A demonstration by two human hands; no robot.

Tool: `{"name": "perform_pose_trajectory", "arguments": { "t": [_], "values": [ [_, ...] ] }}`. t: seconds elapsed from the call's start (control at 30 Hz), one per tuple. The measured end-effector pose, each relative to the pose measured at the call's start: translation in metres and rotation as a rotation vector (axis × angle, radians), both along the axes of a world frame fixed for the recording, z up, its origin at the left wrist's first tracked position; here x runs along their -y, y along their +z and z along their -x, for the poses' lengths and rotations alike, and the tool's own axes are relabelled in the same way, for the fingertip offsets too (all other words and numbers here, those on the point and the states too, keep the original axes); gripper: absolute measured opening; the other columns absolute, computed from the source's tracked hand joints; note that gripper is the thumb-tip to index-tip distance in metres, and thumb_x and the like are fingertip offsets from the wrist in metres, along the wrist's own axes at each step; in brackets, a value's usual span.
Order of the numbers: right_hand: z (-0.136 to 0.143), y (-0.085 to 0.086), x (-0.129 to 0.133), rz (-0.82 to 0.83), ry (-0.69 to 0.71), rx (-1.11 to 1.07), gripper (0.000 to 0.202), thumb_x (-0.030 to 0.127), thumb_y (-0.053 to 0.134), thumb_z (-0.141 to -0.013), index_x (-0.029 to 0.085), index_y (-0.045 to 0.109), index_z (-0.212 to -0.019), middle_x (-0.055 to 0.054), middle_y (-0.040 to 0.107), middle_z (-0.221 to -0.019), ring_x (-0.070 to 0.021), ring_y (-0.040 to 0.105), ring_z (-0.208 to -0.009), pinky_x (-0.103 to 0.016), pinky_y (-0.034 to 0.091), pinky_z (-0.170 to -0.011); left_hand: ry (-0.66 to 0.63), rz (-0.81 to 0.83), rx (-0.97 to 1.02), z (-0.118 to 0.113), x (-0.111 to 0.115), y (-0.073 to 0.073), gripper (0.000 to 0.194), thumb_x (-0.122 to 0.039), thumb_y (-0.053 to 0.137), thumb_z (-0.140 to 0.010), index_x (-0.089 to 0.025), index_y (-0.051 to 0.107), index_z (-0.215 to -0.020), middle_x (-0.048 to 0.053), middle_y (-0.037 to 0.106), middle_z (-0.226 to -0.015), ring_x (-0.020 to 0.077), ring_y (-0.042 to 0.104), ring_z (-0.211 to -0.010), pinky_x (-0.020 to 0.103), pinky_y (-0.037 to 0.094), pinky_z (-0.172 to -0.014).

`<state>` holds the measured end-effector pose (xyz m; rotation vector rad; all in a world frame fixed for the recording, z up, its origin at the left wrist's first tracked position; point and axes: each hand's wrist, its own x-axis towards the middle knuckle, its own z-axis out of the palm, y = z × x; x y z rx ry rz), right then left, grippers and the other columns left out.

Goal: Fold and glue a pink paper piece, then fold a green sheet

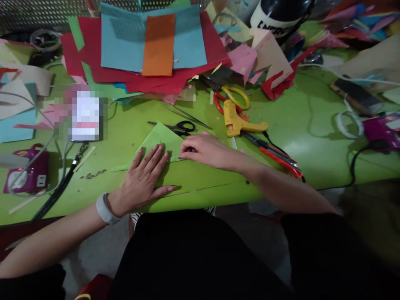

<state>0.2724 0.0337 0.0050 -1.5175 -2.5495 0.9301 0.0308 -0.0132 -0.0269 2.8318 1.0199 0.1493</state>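
Note:
A folded piece of light green paper (pixel 161 135) lies on the green table in front of me, one corner pointing away. My left hand (pixel 146 173) rests flat on its left part, fingers stretched out and thumb apart. At the paper's right edge is my right hand (pixel 203 151), its fingers curled together in a pinch. Whether the paper's edge is between those fingertips cannot be made out. Just behind the paper lie black-handled scissors (pixel 185 126), partly covered by it, and metal tweezers (pixel 190 116).
Right of my hands are a yellow glue gun (pixel 234 118), red-and-yellow-handled scissors (pixel 239 98) and a red utility knife (pixel 281 160). Stacked coloured paper (pixel 121 41) stands at the back. A phone (pixel 86 116) and a purple device (pixel 28 168) with cables sit left.

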Motion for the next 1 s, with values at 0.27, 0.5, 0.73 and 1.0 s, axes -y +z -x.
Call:
{"name": "perform_pose_trajectory", "arguments": {
  "t": [0.27, 0.5, 0.73, 1.0],
  "values": [
    [-0.041, -0.001, 0.007, 0.000, -0.119, -0.045, 0.016, 0.032, 0.063, -0.091, 0.019, 0.068, -0.083, -0.003, 0.072, -0.084, -0.0176, 0.062, -0.078, -0.034, 0.038, -0.077, -0.002, 0.008, -0.011, -0.001, -0.001, 0.002, 0.089, -0.068, 0.039, -0.093, -0.016, 0.008, -0.159, 0.016, 0.019, -0.163, 0.0297, 0.015, -0.152, 0.051, 0.010, -0.124],
    [-0.068, -0.002, 0.022, -0.092, -0.234, -0.083, 0.018, 0.032, 0.059, -0.092, 0.019, 0.068, -0.084, -0.004, 0.070, -0.082, -0.0186, 0.062, -0.075, -0.033, 0.046, -0.069, 0.002, 0.021, 0.010, -0.001, -0.001, 0.004, 0.086, -0.066, 0.044, -0.092, -0.024, 0.008, -0.159, 0.011, 0.020, -0.164, 0.0292, 0.017, -0.152, 0.051, 0.009, -0.124],
    [-0.020, -0.002, 0.053, -0.559, 0.011, -0.061, 0.047, 0.037, 0.035, -0.104, 0.006, 0.059, -0.131, -0.018, 0.060, -0.137, -0.0266, 0.055, -0.127, -0.046, 0.042, -0.108, 0.007, 0.023, -0.003, -0.001, 0.000, 0.003, 0.086, -0.067, 0.042, -0.093, -0.019, 0.015, -0.158, 0.014, 0.022, -0.163, 0.0310, 0.018, -0.151, 0.052, 0.010, -0.124],
    [0.008, -0.041, 0.072, -0.473, 0.178, 0.047, 0.078, 0.063, 0.029, -0.098, 0.003, 0.039, -0.148, -0.018, 0.036, -0.155, -0.0275, 0.033, -0.147, -0.048, 0.027, -0.122, -0.010, -0.011, 0.000, 0.001, -0.003, 0.002, 0.084, -0.067, 0.039, -0.094, -0.018, 0.015, -0.158, 0.015, 0.023, -0.163, 0.0305, 0.020, -0.151, 0.051, 0.013, -0.123]
  ]
}}
